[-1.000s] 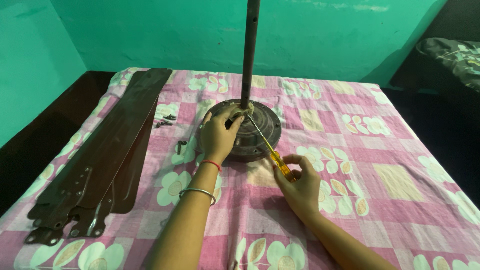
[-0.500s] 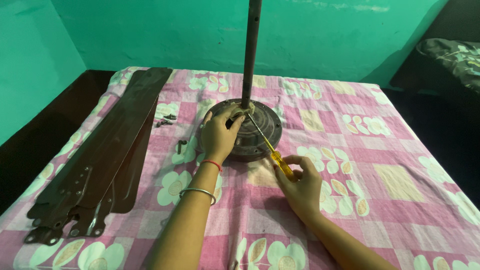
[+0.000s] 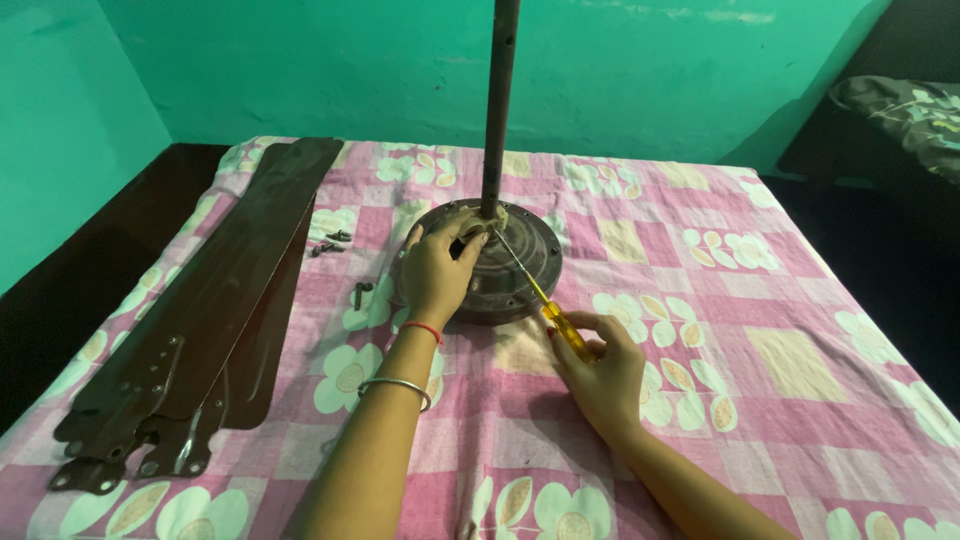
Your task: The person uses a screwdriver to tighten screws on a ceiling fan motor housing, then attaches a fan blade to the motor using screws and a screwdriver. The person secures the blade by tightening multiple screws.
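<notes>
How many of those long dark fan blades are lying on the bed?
3, as far as shows: the fan blades lie stacked and overlapping along the left side of the pink floral sheet, their bracket ends fanned out nearest the camera. Another could be hidden beneath the stack.

The room is enclosed by plain teal-green walls (image 3: 300, 70). A bed (image 3: 800, 370) is covered by a pink checked sheet printed with flowers. Dark floor (image 3: 890, 230) is seen at the right, where a patterned cushion (image 3: 900, 105) lies.

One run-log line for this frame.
left hand: on round dark metal fan motor | right hand: holds yellow-handled screwdriver | tip at hub
</notes>
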